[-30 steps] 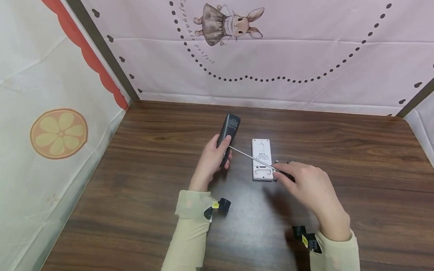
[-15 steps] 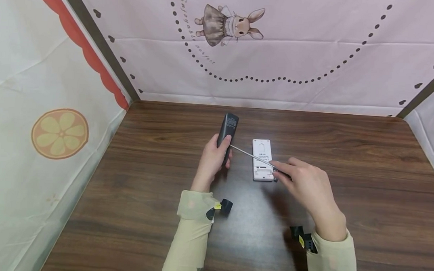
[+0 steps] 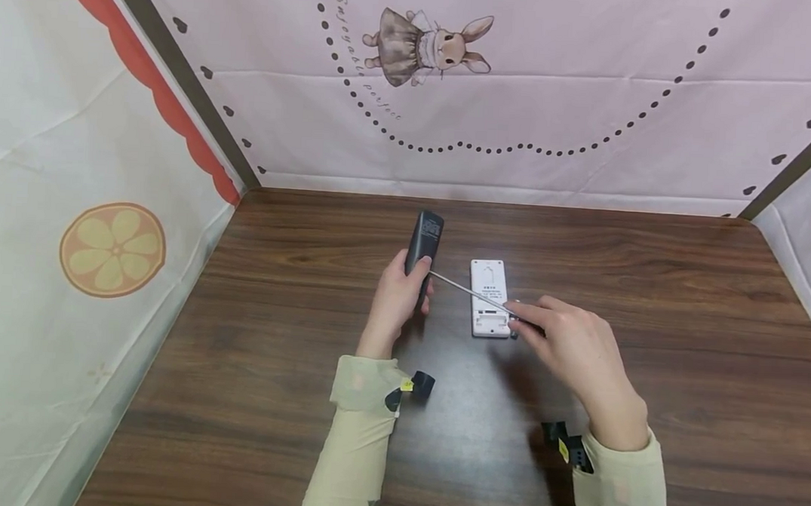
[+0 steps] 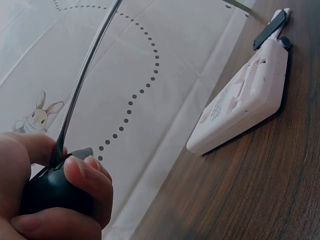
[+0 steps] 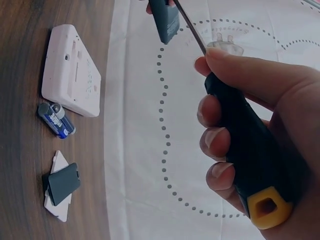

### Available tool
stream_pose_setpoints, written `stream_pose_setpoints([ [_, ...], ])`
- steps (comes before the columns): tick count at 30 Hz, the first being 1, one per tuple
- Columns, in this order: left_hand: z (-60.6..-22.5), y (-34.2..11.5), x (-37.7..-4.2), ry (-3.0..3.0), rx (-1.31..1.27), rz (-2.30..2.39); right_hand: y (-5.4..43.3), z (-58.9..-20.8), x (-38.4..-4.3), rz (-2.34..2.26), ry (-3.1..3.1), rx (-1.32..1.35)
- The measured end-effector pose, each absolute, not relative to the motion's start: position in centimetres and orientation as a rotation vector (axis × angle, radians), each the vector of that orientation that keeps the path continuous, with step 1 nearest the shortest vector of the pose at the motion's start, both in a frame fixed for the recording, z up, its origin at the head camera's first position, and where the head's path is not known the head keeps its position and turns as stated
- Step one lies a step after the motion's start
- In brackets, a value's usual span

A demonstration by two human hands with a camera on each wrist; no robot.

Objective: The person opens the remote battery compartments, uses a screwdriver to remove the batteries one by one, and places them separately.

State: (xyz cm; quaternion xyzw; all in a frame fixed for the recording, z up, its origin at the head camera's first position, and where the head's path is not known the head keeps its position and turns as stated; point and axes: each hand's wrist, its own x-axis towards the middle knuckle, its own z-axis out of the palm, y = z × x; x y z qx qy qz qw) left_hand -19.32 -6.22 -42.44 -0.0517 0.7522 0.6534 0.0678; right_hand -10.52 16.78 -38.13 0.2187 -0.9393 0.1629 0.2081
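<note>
My left hand (image 3: pixel 391 301) grips a black remote control (image 3: pixel 424 236) above the table, back side up, thumb across it. In my right hand (image 3: pixel 578 343) is a screwdriver with a black handle (image 5: pixel 250 135) and a yellow end; fingers wrap the handle and the thumb lies along its top. The screwdriver's thin metal shaft (image 3: pixel 468 291) reaches left to the black remote, its tip right beside my left thumb. Below the shaft, a white remote control (image 3: pixel 489 275) lies back up on the table, its battery compartment uncovered.
Beside the white remote, two blue-and-grey batteries (image 5: pixel 57 120) lie on the wooden table (image 3: pixel 290 399). Close to them, a dark battery cover (image 5: pixel 64 183) rests across a white cover (image 5: pixel 61 161). A printed cloth (image 3: pixel 555 101) hangs along the back edge.
Over the last second the black remote has shifted very slightly left. My right hand has moved a little left with the screwdriver. Since half a second ago almost nothing differs.
</note>
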Motion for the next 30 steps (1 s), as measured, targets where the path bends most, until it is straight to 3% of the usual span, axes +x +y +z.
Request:
stream_pose_setpoints([
  [13, -42.5, -6.2, -19.4, 2.25, -0.123, 2.005, 16.8, -37.9, -10.5, 0.442, -2.644, 0.577],
  [30, -42.5, -6.1, -19.0, 2.61, -0.023, 1.587, 15.9, -36.9, -9.3, 0.397, -2.671, 0.565],
])
